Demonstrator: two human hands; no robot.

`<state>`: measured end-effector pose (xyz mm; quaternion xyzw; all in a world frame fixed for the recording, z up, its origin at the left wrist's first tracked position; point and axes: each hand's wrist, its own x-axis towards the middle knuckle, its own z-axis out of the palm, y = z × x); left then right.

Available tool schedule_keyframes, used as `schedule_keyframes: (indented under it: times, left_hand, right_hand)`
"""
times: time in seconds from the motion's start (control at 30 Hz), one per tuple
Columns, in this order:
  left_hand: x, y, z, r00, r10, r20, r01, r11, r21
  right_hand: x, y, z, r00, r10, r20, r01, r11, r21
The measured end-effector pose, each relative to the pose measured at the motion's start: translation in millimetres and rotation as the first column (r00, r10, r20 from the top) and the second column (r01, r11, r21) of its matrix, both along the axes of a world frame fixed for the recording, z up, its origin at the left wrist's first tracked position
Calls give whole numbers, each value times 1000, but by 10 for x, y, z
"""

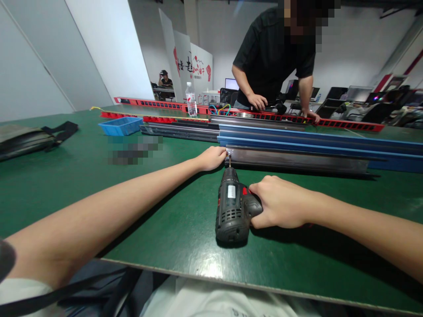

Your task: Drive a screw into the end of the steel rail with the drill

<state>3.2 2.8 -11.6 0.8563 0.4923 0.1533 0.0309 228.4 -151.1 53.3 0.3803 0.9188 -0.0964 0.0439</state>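
Note:
My right hand is wrapped round the grip of a black and grey cordless drill that lies over the green table. The drill's bit points away from me and meets the left end of a dark metal channel, close to a small hole or screw there. At that same end my left hand closes on the channel's edge, its fingertips partly hidden behind the metal. Directly behind the channel run long blue profiles.
The green table ends near my body. Further back are a blue tray, a water bottle and long red slotted strips. A dark bag lies left. Across the table a person leans on it with both hands.

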Motion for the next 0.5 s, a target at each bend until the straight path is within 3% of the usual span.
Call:
schedule_keyframes:
  times: [0.5]
  left_hand:
    - [0, -4, -2, 1000, 2, -9, -2, 1000, 1]
  right_hand:
    - [-7, 2, 2, 999, -11, 30, 10, 1000, 13]
